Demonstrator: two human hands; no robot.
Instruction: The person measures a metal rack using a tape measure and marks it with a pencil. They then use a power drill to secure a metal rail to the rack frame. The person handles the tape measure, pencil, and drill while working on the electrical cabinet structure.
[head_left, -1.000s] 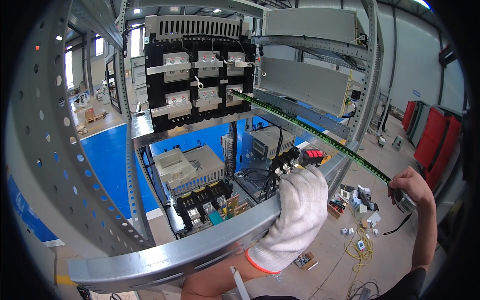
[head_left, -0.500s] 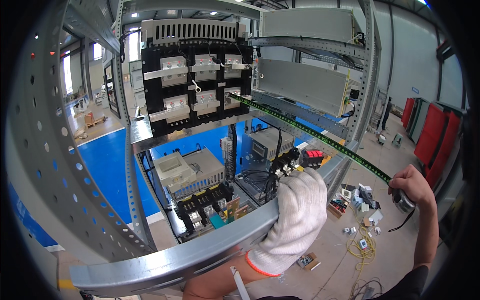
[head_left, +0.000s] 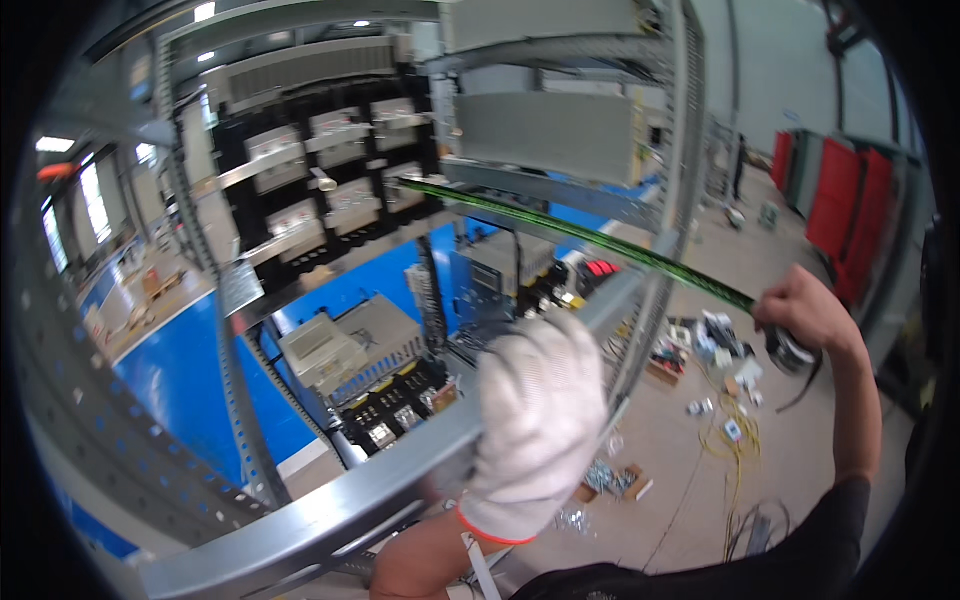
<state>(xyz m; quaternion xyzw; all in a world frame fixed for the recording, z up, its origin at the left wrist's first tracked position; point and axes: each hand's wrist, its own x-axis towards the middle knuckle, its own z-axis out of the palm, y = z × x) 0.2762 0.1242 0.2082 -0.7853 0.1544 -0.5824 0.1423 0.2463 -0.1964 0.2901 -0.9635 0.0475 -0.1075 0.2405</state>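
In the head view, the scene had slid left, yet the long green tape blade [head_left: 600, 241] still reached the black rectangular panel [head_left: 244, 212], its span seemingly unbroken. Your bare right hand [head_left: 808, 312] clasped the silver tape case [head_left: 790, 353]; your white-gloved left hand's [head_left: 545, 415] fingers hooked the grey metal beam [head_left: 380, 475].

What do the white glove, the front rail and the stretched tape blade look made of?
White glove: knitted fabric, probably cotton, matte, with a fine knit texture. Front rail: metal, likely galvanized steel, given its grey sheen. Tape blade: possibly coated metal, green and slightly shiny; blur leaves it open.
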